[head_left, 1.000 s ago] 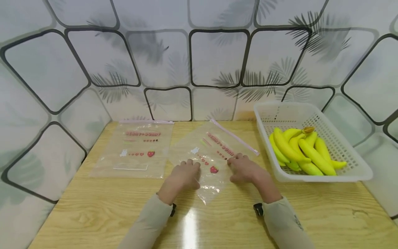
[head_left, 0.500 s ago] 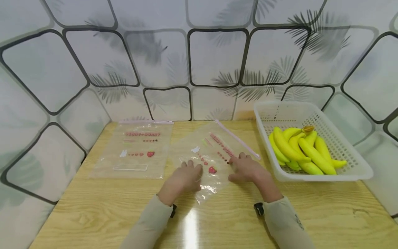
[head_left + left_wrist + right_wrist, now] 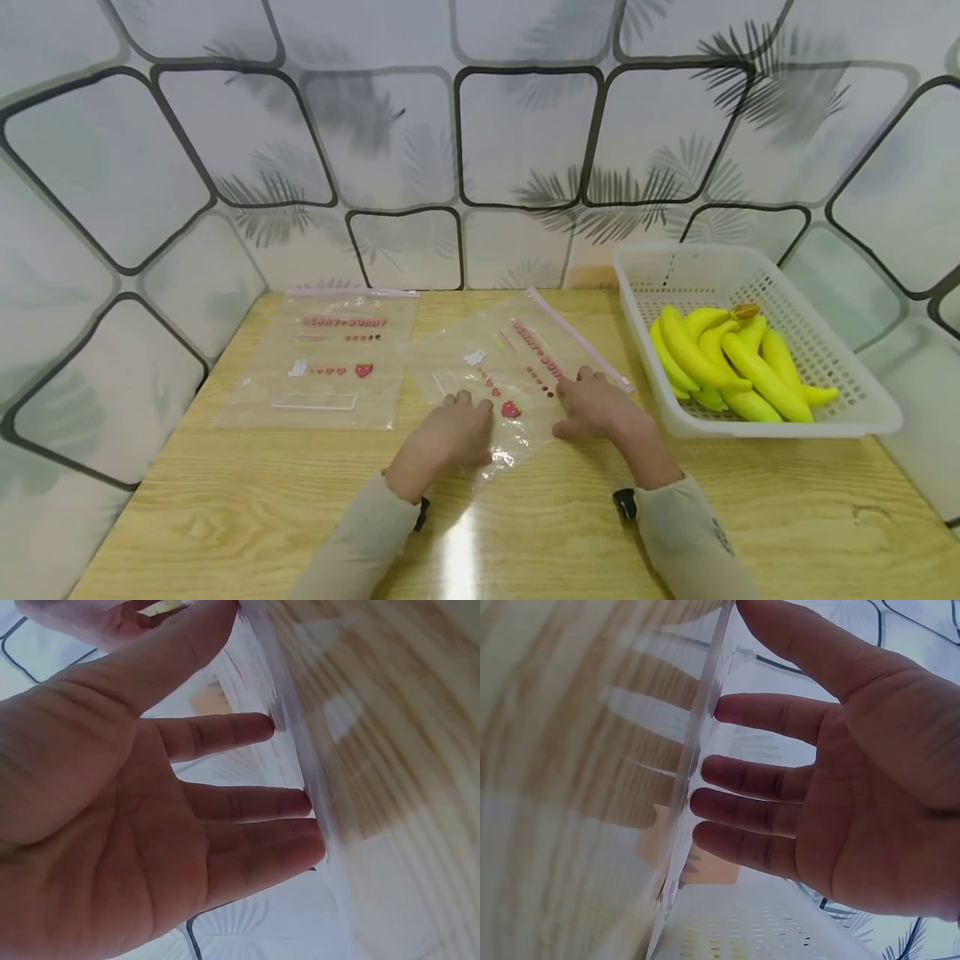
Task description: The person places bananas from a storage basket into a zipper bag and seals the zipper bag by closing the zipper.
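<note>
A clear zip bag [image 3: 517, 333] with red lettering, a white bunny and a strawberry print lies slanted on the table, its pink zip strip toward the back right. My left hand [image 3: 453, 429] rests its fingertips on the bag's left part. In the left wrist view the left fingers [image 3: 240, 802] are straight and spread, tips on the film. My right hand [image 3: 596, 404] touches the bag's right side below the lettering. The right wrist view shows straight right fingers [image 3: 750, 776] with tips pressed on the plastic. Neither palm meets the bag.
A second, matching zip bag [image 3: 315, 358] lies flat and square at the left. At the right stands a white perforated basket [image 3: 825, 429] holding several yellow bananas [image 3: 697, 358]. A patterned wall [image 3: 405, 183] borders the wooden table [image 3: 247, 517] at the back and sides.
The slanted bag has turned slightly clockwise, its zip strip shifting a little right. My left hand has slid slightly right; the right hand stays nearly in place.
</note>
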`<state>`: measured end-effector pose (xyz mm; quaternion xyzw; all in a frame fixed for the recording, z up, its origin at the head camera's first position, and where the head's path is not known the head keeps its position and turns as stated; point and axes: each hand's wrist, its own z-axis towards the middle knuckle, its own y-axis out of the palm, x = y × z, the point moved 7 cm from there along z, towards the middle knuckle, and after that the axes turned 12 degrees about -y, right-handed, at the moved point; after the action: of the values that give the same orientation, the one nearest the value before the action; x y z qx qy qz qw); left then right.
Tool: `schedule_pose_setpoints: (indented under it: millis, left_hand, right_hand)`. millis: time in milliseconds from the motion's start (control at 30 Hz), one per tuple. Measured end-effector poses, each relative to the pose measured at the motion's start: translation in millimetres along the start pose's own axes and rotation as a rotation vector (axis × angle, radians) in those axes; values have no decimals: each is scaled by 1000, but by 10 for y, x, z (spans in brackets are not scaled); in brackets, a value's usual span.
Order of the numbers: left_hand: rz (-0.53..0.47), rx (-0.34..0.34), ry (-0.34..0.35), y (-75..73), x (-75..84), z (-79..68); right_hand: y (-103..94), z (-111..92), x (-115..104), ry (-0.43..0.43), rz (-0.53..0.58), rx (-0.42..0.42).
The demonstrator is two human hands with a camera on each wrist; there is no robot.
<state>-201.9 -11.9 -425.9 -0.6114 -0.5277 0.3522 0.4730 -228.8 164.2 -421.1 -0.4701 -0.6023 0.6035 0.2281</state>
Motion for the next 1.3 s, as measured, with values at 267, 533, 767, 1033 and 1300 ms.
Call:
schedule_pose_setpoints:
  millis: [267, 533, 767, 1033, 1300]
  left_hand:
    - [-65, -36, 23, -3, -41, 15]
    - [-70, -46, 73, -19, -22, -23]
    - [-51, -34, 61, -25, -53, -9]
    - [-127, -35, 60, -71, -144, -6]
    - [-166, -54, 65, -93, -215, -9]
  right_hand:
    - [13, 5, 28, 11, 34, -4]
    - [19, 12, 30, 0, 25, -11]
    - [19, 28, 26, -37, 11, -15]
    - [19, 32, 1, -78, 22, -9]
    - [-4, 23, -44, -117, 44, 2]
